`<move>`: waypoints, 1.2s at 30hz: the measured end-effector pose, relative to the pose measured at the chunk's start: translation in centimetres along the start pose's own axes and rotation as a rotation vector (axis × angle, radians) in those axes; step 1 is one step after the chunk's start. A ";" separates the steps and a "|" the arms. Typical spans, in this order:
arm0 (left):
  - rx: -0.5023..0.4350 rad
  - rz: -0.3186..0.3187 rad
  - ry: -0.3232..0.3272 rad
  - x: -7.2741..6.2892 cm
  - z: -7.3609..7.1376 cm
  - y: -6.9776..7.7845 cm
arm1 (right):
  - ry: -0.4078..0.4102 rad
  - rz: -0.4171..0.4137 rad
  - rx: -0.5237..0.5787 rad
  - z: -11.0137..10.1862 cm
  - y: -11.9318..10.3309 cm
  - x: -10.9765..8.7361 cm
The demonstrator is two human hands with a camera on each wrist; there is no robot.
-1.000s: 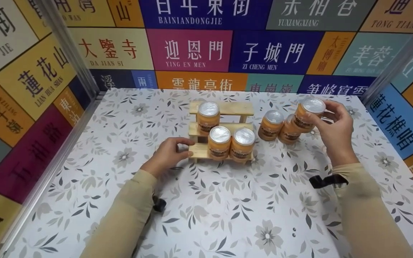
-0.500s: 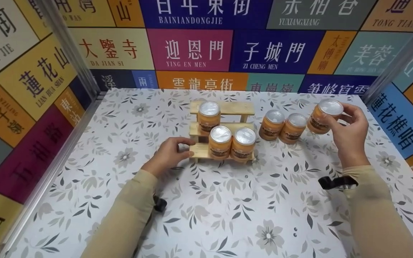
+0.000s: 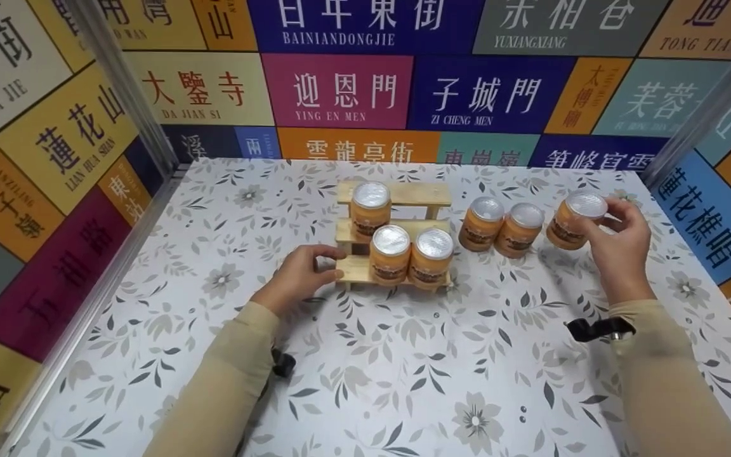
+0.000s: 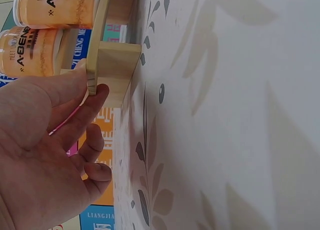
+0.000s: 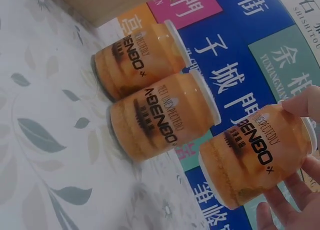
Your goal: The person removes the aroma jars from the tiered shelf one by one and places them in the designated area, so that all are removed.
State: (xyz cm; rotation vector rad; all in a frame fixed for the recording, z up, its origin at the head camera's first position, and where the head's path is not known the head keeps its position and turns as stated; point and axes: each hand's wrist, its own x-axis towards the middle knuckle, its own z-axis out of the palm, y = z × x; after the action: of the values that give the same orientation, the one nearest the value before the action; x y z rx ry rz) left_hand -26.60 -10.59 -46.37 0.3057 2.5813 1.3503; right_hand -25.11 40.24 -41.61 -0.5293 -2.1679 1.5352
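1. The right hand (image 3: 622, 247) holds an orange can (image 3: 565, 223) with a silver top, thumb on one side and fingers round the other, so the grip is as wide as the can.
2. That held can is raised off the patterned tablecloth (image 3: 435, 374), to the right of everything else standing there; in the right wrist view its base shows against the wall panels (image 3: 340, 89) behind.
3. Two more cans stand upright on the cloth, the left loose can (image 3: 481, 225) and the right loose can (image 3: 519, 233), side by side; both lie between the held can and the wooden rack (image 3: 413, 193), in the direct line across.
4. The left hand (image 3: 299, 279) pinches the left end of the rack's lowest shelf, thumb and forefinger drawn narrow on the board, the other fingers curled beneath.
5. The rack has three stepped shelves. An upper can (image 3: 370, 216) stands at the left of the middle one, hiding part of the top shelf from the head camera.
6. A left front can (image 3: 389, 260) and a right front can (image 3: 430, 260) stand on the lowest shelf, covering part of the middle shelf's edge; its left end is bare wood.
7. Black straps (image 3: 600, 329) cross both tan sleeves (image 3: 664, 381) near the wrists.
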 end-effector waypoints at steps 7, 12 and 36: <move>-0.003 -0.004 0.001 0.0 0.0 0.0 | -0.037 0.069 -0.033 0.2 1.4 0.5; -0.020 -0.012 -0.001 0.0 -0.1 0.0 | -0.052 0.097 -0.056 0.4 2.3 1.0; 0.014 0.006 0.007 -0.1 0.1 0.1 | -0.217 0.071 -0.089 0.4 4.3 1.8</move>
State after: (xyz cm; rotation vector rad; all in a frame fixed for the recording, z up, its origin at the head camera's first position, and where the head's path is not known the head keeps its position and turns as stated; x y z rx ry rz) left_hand -26.45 -10.51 -46.36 0.3116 2.5987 1.3381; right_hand -26.52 42.24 -45.60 -0.4929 -2.4140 1.6046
